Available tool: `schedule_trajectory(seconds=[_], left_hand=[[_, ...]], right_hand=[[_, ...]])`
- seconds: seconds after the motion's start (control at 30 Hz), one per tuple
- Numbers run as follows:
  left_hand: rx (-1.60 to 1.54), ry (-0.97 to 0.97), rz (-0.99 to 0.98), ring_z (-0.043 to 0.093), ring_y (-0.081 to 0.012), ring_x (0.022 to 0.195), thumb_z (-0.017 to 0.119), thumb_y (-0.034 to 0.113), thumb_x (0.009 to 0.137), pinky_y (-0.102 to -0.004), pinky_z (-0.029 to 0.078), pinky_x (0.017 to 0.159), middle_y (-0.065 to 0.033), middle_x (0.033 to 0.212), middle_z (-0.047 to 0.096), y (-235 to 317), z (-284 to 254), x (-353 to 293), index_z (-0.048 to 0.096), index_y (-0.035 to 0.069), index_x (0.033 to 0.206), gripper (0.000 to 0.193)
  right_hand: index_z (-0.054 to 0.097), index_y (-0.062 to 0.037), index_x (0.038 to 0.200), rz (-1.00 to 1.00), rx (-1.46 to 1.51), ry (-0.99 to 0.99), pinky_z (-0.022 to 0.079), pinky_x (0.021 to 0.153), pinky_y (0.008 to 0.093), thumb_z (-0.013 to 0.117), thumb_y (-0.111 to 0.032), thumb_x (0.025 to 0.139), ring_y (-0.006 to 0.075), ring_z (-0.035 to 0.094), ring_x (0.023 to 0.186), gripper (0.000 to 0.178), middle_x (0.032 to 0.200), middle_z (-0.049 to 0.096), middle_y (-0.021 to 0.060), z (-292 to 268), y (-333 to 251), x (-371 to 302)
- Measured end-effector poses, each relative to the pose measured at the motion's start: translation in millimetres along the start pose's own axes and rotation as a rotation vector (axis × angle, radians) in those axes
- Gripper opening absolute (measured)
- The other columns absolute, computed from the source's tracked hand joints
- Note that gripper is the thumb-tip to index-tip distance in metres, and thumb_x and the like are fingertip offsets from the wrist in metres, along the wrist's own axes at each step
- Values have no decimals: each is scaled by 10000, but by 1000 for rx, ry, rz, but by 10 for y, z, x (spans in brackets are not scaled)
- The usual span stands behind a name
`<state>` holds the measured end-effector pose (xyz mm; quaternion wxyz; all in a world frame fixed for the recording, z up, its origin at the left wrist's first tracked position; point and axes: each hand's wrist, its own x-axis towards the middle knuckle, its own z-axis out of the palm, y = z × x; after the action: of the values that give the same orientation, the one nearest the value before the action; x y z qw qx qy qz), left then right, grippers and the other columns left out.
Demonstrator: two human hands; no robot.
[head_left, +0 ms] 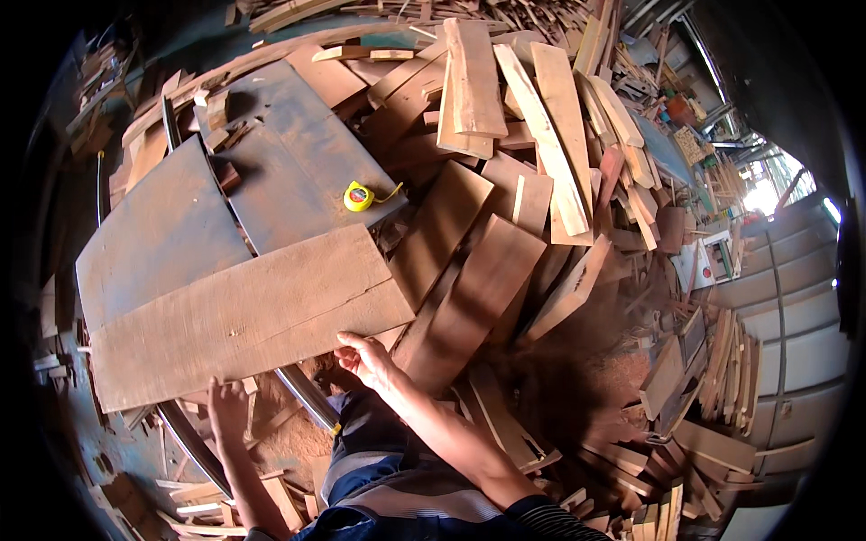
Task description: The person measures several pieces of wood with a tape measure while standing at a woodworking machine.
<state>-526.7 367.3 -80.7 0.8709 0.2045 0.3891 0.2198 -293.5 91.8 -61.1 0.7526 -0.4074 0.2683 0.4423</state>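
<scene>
Wooden board [244,316] lies flat across the blue counter [162,234], both hands, left [227,401] and right [365,356], gripping its six-o'clock edge, yellow tape measure [358,196] unused at one o'clock.

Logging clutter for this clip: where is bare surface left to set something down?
Bare blue tabletop lies left of the yellow tape measure, above the wide plank that the left hand and right hand touch. Right of the tape measure, stacked offcut boards crowd everything.

Both hands, left hand [227,403] and right hand [363,357], grip a wide board [244,316].
</scene>
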Motion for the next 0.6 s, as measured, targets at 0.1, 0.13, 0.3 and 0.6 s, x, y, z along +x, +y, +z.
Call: schedule_trajectory(seconds=[0.1,0.13,0.3,0.6], left_hand=[[1024,-126,353,607,-236,945,603,317,998,-391,489,905,-63,1024,624,-152,-155,147,489,38,1398,500],[1516,-17,523,619,-257,977,593,332,1002,-420,479,940,-71,1047,632,-181,-22,147,447,47,1468,566],[416,-123,231,630,-264,987,620,365,999,-424,487,896,-70,1070,641,-244,-703,697,573,89,1262,385],[-26,112,38,598,-160,684,719,291,949,-272,435,541,-14,839,606,-297,230,210,587,136,1070,237]], right_hand=[[692,-74,1043,-9,-53,18,563,621,290,741,-182,914,165,694,782,175,879,701,55,72,13,-10],[686,-72,1052,-7,-48,13,565,622,294,732,-185,921,166,695,787,180,889,702,61,-15,-13,-29],[656,-69,1087,-51,-140,-53,569,631,295,699,-202,949,159,694,780,196,978,720,93,-74,-45,-102],[678,-115,1021,-94,-101,-13,533,565,258,695,-246,956,125,677,703,146,873,732,46,-949,-90,-694]])
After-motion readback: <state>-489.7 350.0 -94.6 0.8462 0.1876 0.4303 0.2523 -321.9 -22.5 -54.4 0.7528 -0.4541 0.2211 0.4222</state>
